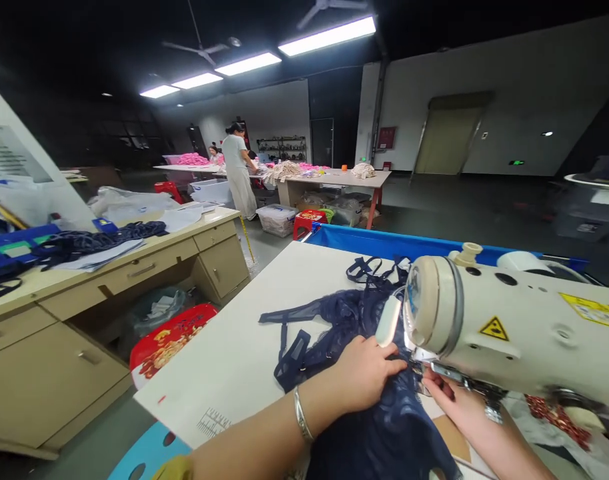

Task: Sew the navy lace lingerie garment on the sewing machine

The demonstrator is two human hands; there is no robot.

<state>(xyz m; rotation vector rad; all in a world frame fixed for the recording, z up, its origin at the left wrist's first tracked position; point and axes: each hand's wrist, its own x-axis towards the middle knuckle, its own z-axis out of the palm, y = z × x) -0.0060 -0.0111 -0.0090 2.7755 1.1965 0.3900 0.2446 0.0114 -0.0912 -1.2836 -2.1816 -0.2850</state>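
Observation:
A dark navy lace garment (344, 320) with straps lies on the white sewing table (244, 340), running under the head of a cream sewing machine (504, 327). My left hand (367, 373), with a silver bracelet on the wrist, presses down on the fabric just left of the needle area, fingers curled onto the lace. My right hand (447, 393) reaches in under the machine head and pinches the fabric near the presser foot; its fingertips are partly hidden by the machine.
A beige desk with drawers (134, 267) stands at left, piled with dark garments and papers. A red stool (169, 340) sits between the desk and the table. A blue bin edge (384, 241) lies behind the table. A person in white (237, 175) stands at far tables.

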